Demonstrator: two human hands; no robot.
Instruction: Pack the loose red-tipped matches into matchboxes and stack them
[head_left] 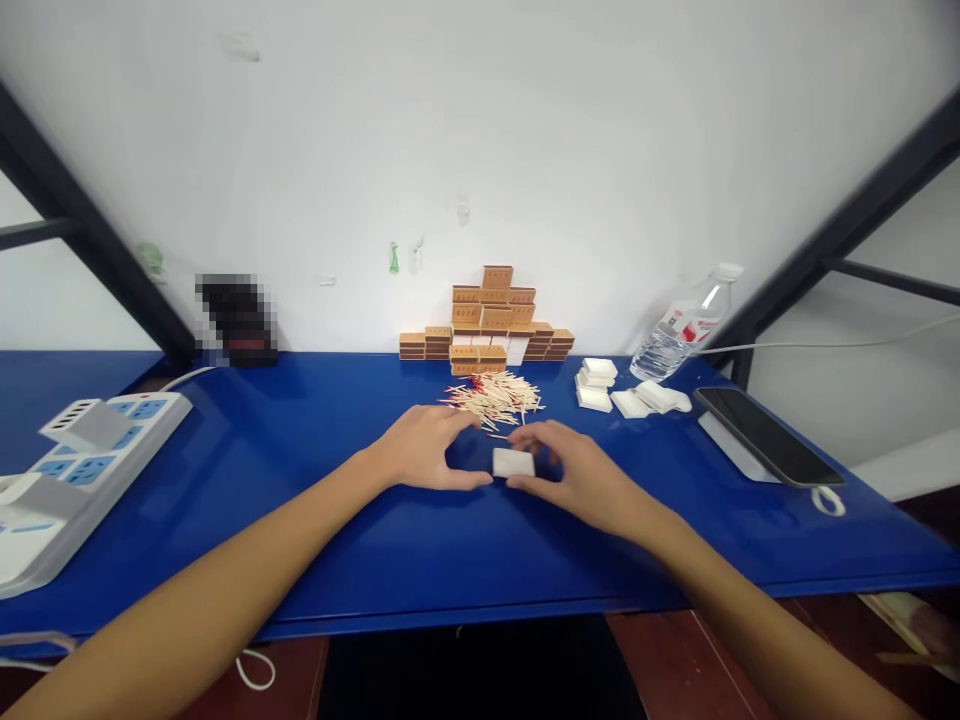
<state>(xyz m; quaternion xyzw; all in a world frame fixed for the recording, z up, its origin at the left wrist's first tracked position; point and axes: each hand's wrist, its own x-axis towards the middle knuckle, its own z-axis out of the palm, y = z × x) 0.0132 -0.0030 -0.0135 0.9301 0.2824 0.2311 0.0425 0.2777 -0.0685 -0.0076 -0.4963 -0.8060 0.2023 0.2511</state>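
A small white matchbox tray (514,462) lies on the blue table in front of me. My right hand (574,465) has its thumb at the tray's near edge and its fingers curled at the far edge, gripping it. Just left of the tray, my left hand (431,450) is open, thumb and fingers spread, its thumb tip close to the tray's corner. A single match (498,436) lies between the hands. Beyond them is a loose heap of matches (499,398) with red heads. Which face of the tray is up is hard to make out.
Stacked brown matchboxes (495,318) stand against the wall. To the right are several white trays (596,385), a tilted water bottle (686,320) and a phone (769,435) on a white stand. A power strip (112,470) lies at the left.
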